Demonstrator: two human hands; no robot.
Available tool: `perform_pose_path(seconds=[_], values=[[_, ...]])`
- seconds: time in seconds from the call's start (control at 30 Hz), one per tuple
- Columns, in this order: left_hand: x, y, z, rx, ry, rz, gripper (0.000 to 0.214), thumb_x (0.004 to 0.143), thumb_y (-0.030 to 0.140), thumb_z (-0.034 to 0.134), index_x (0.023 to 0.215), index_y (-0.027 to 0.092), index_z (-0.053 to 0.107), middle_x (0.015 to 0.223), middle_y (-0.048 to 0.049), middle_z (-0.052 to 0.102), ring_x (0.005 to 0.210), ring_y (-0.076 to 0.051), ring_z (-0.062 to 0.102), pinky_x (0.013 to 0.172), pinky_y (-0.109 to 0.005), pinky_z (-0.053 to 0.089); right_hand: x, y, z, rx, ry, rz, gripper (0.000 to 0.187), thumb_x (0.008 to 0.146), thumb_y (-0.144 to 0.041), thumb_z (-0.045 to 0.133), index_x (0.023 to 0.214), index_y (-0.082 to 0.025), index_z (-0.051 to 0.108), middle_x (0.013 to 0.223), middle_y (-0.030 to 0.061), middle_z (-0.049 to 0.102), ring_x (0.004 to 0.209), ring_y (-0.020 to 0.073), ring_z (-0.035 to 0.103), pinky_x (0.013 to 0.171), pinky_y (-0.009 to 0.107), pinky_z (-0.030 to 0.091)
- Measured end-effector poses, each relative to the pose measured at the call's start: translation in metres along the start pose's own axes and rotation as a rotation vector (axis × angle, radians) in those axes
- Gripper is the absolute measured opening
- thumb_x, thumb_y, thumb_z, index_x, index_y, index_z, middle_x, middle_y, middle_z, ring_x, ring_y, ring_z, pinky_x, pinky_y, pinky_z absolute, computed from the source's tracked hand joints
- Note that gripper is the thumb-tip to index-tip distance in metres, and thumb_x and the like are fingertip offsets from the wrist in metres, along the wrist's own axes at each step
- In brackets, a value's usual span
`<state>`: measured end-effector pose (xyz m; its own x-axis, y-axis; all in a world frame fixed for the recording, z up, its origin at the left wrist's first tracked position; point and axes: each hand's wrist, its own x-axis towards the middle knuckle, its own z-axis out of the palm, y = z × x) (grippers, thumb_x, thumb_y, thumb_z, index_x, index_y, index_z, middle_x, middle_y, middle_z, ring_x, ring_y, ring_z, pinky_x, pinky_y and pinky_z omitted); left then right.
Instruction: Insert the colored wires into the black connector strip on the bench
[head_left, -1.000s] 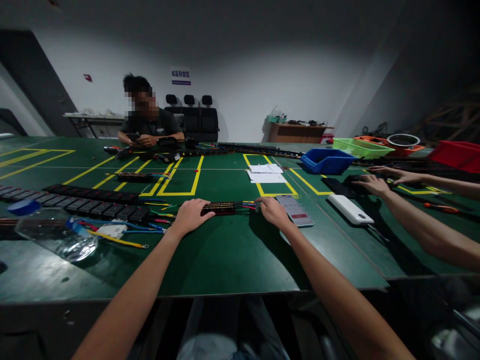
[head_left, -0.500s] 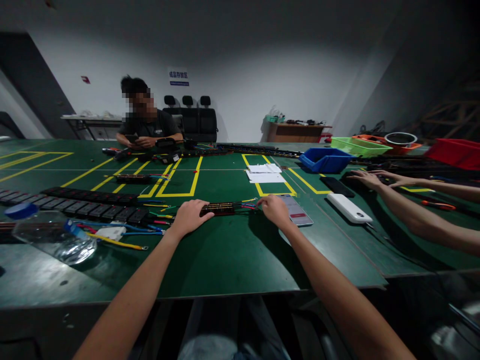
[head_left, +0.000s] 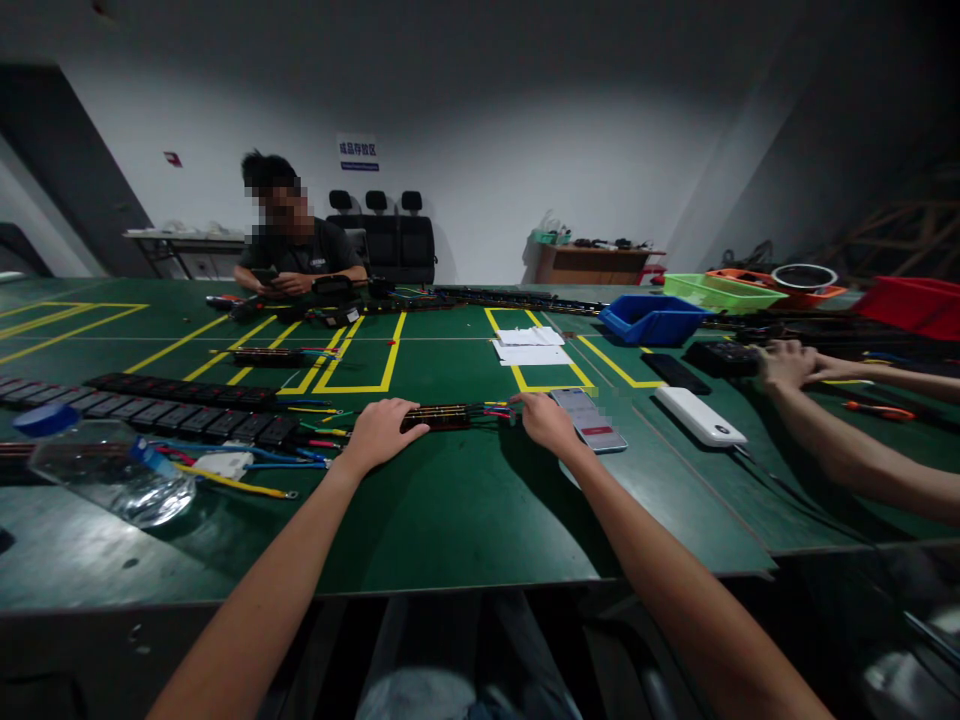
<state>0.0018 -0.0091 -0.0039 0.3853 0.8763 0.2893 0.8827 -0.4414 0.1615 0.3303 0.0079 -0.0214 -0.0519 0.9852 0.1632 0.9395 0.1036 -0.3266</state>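
Note:
A long black strip (head_left: 444,415) with coloured wires at its right end lies across the green table (head_left: 450,510) in front of me. My left hand (head_left: 381,432) rests on the strip's left end, fingers curled over it. My right hand (head_left: 546,420) is at the strip's right end, its fingers closed on the coloured wire ends (head_left: 499,410). A phone (head_left: 589,418) with a lit screen lies just right of my right hand.
A plastic bottle (head_left: 105,475) lies at left beside loose cables and rows of black modules (head_left: 165,410). A white power bank (head_left: 700,415), papers (head_left: 531,347), and blue (head_left: 651,320), green and red bins sit to the right. A co-worker's arms (head_left: 840,440) reach in from the right; another person (head_left: 296,245) sits across.
My hands have barely moved on the strip. The co-worker's hands at right have drawn together and shifted right, onto a black module.

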Motion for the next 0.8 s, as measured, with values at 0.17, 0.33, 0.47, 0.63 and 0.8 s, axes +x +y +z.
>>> perform_pose_path(seconds=[0.17, 0.33, 0.47, 0.63, 0.8], values=[[0.000, -0.002, 0.002, 0.003, 0.008, 0.006, 0.056, 0.097, 0.065, 0.048, 0.126, 0.020, 0.067, 0.122, -0.0102, 0.072, 0.108, -0.029, 0.066, 0.093, -0.044, 0.051, -0.001, -0.001, -0.002, -0.004, 0.005, -0.002, 0.046, 0.097, -0.017, 0.042, 0.132, -0.028, 0.068, 0.123, 0.0107, 0.067, 0.103, 0.0235, 0.065, 0.081, 0.029, 0.046], [0.000, -0.002, 0.002, 0.017, 0.013, 0.016, 0.056, 0.097, 0.063, 0.049, 0.125, 0.019, 0.067, 0.122, -0.0106, 0.072, 0.108, -0.029, 0.066, 0.093, -0.044, 0.051, 0.000, -0.005, -0.009, 0.017, 0.118, 0.045, 0.041, 0.096, -0.019, 0.042, 0.106, -0.024, 0.081, 0.116, 0.0102, 0.071, 0.100, 0.0224, 0.065, 0.083, 0.029, 0.046], [0.000, -0.002, 0.002, 0.019, 0.002, 0.015, 0.055, 0.098, 0.063, 0.049, 0.126, 0.020, 0.067, 0.122, -0.0105, 0.072, 0.109, -0.029, 0.066, 0.093, -0.044, 0.051, -0.001, -0.006, -0.009, 0.019, -0.017, 0.029, 0.037, 0.091, -0.017, 0.046, 0.093, -0.025, 0.082, 0.107, 0.0074, 0.075, 0.099, 0.0235, 0.066, 0.080, 0.029, 0.046], [0.000, -0.002, 0.002, 0.018, 0.005, 0.003, 0.055, 0.097, 0.064, 0.050, 0.126, 0.020, 0.067, 0.121, -0.0102, 0.072, 0.107, -0.028, 0.066, 0.093, -0.044, 0.051, -0.001, -0.007, -0.012, 0.051, 0.083, 0.036, 0.037, 0.095, -0.019, 0.043, 0.098, -0.022, 0.080, 0.112, 0.0087, 0.073, 0.099, 0.0231, 0.065, 0.078, 0.029, 0.045], [0.000, -0.002, 0.003, 0.006, 0.006, 0.006, 0.055, 0.097, 0.064, 0.049, 0.126, 0.021, 0.067, 0.121, -0.0103, 0.072, 0.108, -0.029, 0.066, 0.093, -0.045, 0.051, 0.001, -0.004, -0.009, 0.064, 0.130, 0.048, 0.042, 0.095, -0.022, 0.046, 0.133, -0.023, 0.066, 0.115, 0.0106, 0.068, 0.099, 0.0228, 0.064, 0.084, 0.030, 0.045]])
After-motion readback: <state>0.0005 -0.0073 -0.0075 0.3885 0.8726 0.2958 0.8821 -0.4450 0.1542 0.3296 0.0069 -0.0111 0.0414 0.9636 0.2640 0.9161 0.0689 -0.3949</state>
